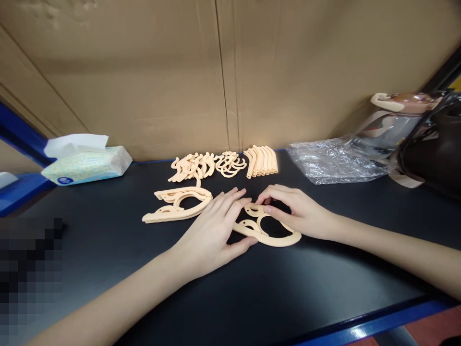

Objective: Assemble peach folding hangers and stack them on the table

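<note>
A beige folding hanger (pixel 277 241), folded into a loop, lies on the black table between my hands. My left hand (pixel 212 230) lies across its left end, thumb on the near arm and fingers stretched toward the far arm; the palm hides that end. My right hand (pixel 295 206) grips the hanger's far side between thumb and bent fingers. Left of my left hand, close to its fingers, rests a stack of folded beige hangers (pixel 198 211).
Along the back lie a pile of beige hook pieces (pixel 190 166), several thin curved pieces (pixel 230 164) and a row of bent tubes (pixel 262 161). A tissue pack (pixel 90 163) stands left. Clear plastic wrap (pixel 331 161), a transparent bottle (pixel 382 129) and a dark bag (pixel 432 144) occupy the right.
</note>
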Demonstrator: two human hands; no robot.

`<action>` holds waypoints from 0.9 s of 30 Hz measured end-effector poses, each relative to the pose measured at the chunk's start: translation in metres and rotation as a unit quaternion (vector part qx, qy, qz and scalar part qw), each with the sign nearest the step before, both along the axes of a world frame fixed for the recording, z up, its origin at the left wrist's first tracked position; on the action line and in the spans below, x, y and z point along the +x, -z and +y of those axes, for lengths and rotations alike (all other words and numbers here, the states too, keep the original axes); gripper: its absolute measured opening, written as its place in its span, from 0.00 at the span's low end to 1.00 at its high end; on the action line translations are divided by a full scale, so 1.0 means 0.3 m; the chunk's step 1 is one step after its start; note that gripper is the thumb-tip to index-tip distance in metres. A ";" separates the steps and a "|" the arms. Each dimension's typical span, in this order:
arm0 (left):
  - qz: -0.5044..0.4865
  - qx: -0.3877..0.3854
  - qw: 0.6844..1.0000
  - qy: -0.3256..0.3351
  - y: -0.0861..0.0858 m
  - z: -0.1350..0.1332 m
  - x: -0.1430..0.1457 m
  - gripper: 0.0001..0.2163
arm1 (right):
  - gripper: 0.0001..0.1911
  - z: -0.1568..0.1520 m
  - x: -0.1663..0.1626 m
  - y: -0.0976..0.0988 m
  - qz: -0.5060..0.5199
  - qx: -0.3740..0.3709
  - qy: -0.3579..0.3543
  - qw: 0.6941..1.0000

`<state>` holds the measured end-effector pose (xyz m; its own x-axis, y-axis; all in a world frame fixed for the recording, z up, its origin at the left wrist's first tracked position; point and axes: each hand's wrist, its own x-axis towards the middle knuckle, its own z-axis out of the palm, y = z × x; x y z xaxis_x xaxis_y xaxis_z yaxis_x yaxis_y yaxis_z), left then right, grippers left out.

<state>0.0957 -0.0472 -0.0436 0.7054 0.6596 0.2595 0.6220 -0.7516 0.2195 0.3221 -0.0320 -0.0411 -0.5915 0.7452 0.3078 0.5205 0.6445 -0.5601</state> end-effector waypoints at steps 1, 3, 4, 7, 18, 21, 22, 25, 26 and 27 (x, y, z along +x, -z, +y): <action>0.001 -0.008 1.000 0.010 -0.001 0.001 -0.001 0.28 | 0.08 -0.002 -0.003 -0.001 0.031 -0.046 -0.011 0.998; 0.003 -0.028 0.999 0.033 -0.006 0.001 -0.001 0.30 | 0.09 -0.003 -0.007 0.000 0.089 -0.132 -0.039 0.986; 0.004 -0.038 0.998 0.041 -0.010 0.001 -0.001 0.30 | 0.10 -0.002 -0.009 0.001 0.115 -0.166 -0.046 0.978; 0.002 -0.036 0.998 0.046 -0.022 0.000 -0.001 0.30 | 0.11 0.004 -0.007 0.005 0.158 -0.204 -0.008 0.966; -0.012 0.161 0.986 -0.030 -0.062 0.030 -0.045 0.26 | 0.16 0.032 0.013 -0.006 0.184 -0.261 0.024 0.947; -0.010 0.134 0.990 -0.031 -0.057 0.032 -0.043 0.28 | 0.14 0.024 0.009 -0.003 0.237 -0.320 0.009 0.917; -0.012 0.128 0.991 -0.029 -0.054 0.031 -0.041 0.29 | 0.14 0.022 0.009 -0.002 0.252 -0.336 0.008 0.907; -0.013 0.123 0.992 -0.025 -0.049 0.028 -0.036 0.31 | 0.13 0.020 0.009 0.004 0.286 -0.364 0.008 0.886; -0.009 0.126 0.992 -0.024 -0.049 0.028 -0.036 0.31 | 0.13 0.020 0.010 0.004 0.292 -0.369 0.008 0.882; -0.005 0.130 0.991 -0.024 -0.048 0.028 -0.036 0.31 | 0.12 0.020 0.010 0.004 0.297 -0.372 0.008 0.879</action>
<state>0.0850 -0.0389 -0.0292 0.6708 0.6032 0.4316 0.6580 -0.7525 0.0290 0.3253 -0.0259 -0.0424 -0.4793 0.8775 -0.0174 -0.0006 -0.0202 -0.9998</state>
